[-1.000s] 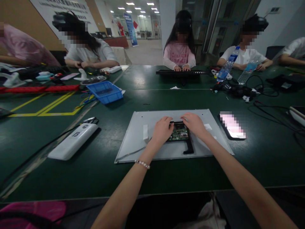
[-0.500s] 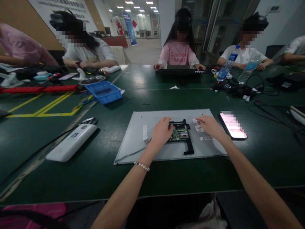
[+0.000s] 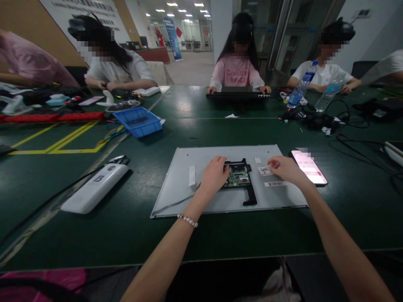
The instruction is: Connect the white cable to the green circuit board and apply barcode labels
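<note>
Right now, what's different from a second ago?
Your right hand has left the black frame and moved right, to above the white labels. Across the table, the other person's hands have spread from the middle of the black device to its ends. Your left hand is still at the frame's left side; the grey panel stayed put.

one circuit board [image 3: 236, 178], two bottles [image 3: 301, 87]
</note>
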Available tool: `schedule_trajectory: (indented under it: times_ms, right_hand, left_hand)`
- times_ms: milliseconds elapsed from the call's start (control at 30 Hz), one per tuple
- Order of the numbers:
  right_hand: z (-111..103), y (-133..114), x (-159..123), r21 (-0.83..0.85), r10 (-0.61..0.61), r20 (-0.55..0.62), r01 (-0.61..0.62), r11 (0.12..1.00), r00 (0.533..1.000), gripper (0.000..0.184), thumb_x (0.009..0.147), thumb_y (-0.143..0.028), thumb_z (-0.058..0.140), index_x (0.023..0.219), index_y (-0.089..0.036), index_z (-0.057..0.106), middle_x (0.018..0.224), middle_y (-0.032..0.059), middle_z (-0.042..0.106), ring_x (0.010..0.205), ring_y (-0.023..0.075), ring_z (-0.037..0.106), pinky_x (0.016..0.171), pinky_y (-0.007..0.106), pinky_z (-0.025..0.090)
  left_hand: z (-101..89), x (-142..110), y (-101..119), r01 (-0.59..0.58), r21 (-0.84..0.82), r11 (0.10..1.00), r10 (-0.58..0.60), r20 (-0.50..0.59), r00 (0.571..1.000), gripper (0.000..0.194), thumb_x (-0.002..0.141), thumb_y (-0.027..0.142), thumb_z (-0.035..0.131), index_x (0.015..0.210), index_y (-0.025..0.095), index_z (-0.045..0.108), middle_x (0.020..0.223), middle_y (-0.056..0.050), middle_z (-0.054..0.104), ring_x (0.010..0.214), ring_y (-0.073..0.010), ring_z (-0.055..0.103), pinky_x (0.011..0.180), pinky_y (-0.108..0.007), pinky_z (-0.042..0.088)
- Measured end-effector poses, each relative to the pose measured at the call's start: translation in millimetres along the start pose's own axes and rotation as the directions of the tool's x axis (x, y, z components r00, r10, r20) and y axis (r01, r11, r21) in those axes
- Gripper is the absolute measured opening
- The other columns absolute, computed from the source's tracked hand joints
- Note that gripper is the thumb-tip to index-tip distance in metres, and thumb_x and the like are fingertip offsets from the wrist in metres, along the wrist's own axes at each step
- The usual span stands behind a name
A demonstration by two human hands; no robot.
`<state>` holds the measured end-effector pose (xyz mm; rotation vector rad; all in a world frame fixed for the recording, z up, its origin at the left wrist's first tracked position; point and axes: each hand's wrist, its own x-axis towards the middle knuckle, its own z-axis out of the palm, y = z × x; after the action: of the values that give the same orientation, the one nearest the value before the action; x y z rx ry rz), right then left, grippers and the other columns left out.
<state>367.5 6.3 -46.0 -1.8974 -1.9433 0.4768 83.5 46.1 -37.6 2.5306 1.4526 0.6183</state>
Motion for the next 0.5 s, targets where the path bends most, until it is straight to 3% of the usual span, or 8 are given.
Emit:
schedule_trajectory:
  times_ms: [167, 267, 367, 500]
  right_hand:
    - [-0.8, 5.1, 1.6, -0.036, 0.095, -0.001, -0.095, 0.995, 0.996, 0.023, 0.078, -0.022, 0.054, 0.098, -0.019, 0.065, 0.086, 0.0043, 0.068, 0.076, 0.0162, 0.063, 0.07, 0.027, 0.045]
    - [-0.2, 6.2, 1.0, -0.083, 0.085, -0.014, -0.086, 0.993, 0.996, 0.022, 0.08, -0.026, 0.053, 0.096, -0.019, 0.065, 0.089, 0.0051, 0.067, 0.076, 0.0164, 0.062, 0.071, 0.027, 0.045]
    - [0.9, 2.7, 0.2, -0.159, 0.0, -0.083, -0.014, 0.987, 0.997, 0.025, 0.082, -0.029, 0.051, 0.1, -0.017, 0.065, 0.099, 0.0083, 0.064, 0.075, 0.0166, 0.061, 0.074, 0.03, 0.045]
    - [1.6, -7.7, 4.0, -0.22, -0.255, -0.083, 0.232, 0.948, 0.963, 0.03, 0.084, -0.029, 0.051, 0.11, -0.018, 0.062, 0.112, 0.009, 0.061, 0.096, 0.0209, 0.058, 0.083, 0.034, 0.044]
  left_hand:
    - [0.2, 0.1, 1.8, 0.015, 0.015, 1.0, -0.015, -0.017, 1.0, 0.028, 0.089, 0.019, 0.041, 0.115, 0.016, 0.051, 0.112, -0.009, 0.056, 0.102, -0.0201, 0.055, 0.09, -0.031, 0.043]
    - [-0.4, 0.0, 2.4, 0.018, 0.022, 1.0, -0.017, -0.018, 1.0, 0.027, 0.089, 0.018, 0.041, 0.114, 0.016, 0.051, 0.112, -0.008, 0.057, 0.1, -0.0195, 0.056, 0.089, -0.03, 0.044]
    - [-0.9, -0.3, 2.2, 0.011, 0.02, 1.0, -0.011, -0.025, 1.0, 0.028, 0.089, 0.017, 0.041, 0.114, 0.015, 0.051, 0.112, -0.008, 0.057, 0.1, -0.0197, 0.056, 0.089, -0.03, 0.044]
    - [-2.0, -0.6, 2.2, 0.011, 0.013, 1.0, -0.011, -0.021, 1.0, 0.028, 0.089, 0.017, 0.041, 0.115, 0.015, 0.051, 0.113, -0.008, 0.057, 0.101, -0.0199, 0.056, 0.089, -0.03, 0.044]
